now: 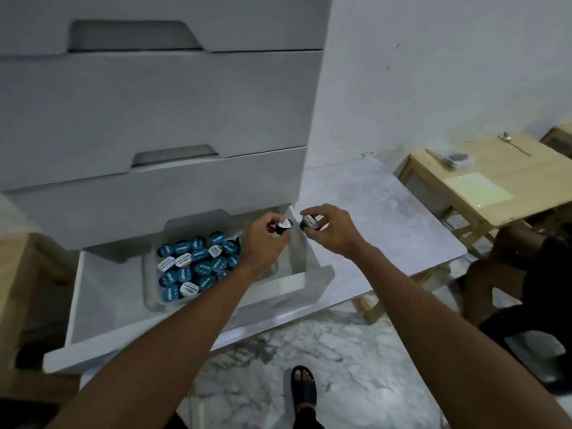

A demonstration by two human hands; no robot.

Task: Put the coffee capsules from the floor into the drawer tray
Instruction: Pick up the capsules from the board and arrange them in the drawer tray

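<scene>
The bottom drawer (105, 292) of a white cabinet stands pulled out. Inside it a clear plastic tray (150, 286) holds several coffee capsules (198, 261) with blue or white lids. My left hand (263, 243) hovers over the tray's right end, gripping one dark capsule with a white lid (284, 226). My right hand (331, 230) is just right of the drawer's side wall, holding a second white-lidded capsule (308, 222). The two capsules are close together, a small gap between them. No capsules are visible on the floor.
A low grey marble-look table (380, 221) stands right of the drawer. Further right is a wooden table (495, 181) with a spoon (513, 145), a yellow paper and a small bag. Another person's legs (510, 264) sit at the right. My sandalled foot (305, 388) rests on the marble floor.
</scene>
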